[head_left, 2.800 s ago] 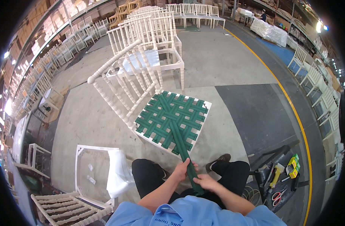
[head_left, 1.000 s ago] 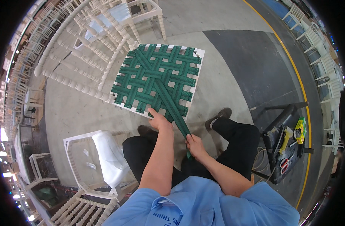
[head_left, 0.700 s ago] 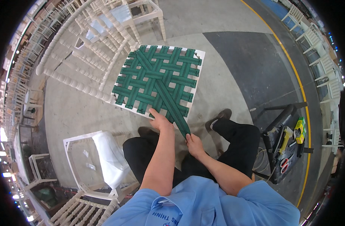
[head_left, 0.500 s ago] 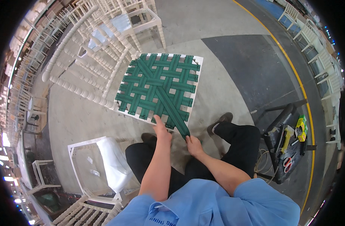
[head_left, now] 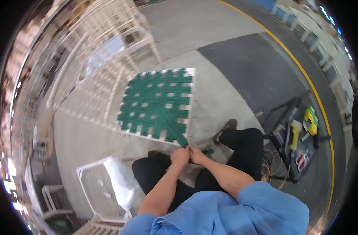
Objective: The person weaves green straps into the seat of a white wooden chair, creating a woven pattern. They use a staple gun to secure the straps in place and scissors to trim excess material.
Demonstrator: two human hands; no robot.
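Dark green webbing [head_left: 151, 98] is woven in a lattice over the white seat frame [head_left: 191, 92] of a chair lying tipped, with its spindled back [head_left: 65, 70] off to the left. A diagonal webbing strap [head_left: 174, 131] runs over the weave and past the seat's near corner. At that corner my left hand [head_left: 180, 156] and my right hand [head_left: 197, 155] meet, fingers closed on the strap's end. The fingertips partly hide what they grip. A bit of green material [head_left: 207, 152] shows just beyond my right hand.
To the right, a black stool [head_left: 282, 150] bears red-handled scissors [head_left: 301, 161], a yellow tool [head_left: 295, 135] and a green-yellow box [head_left: 311, 120]. Coiled cord [head_left: 269, 166] lies beside it. At the lower left stands a white chair frame [head_left: 85, 188] with a white bag [head_left: 120, 182]. More chairs [head_left: 136, 35] stand behind.
My left hand has moved right from the seat's near edge to join my right hand at the strap's end. The view has shifted, with blur toward the left.
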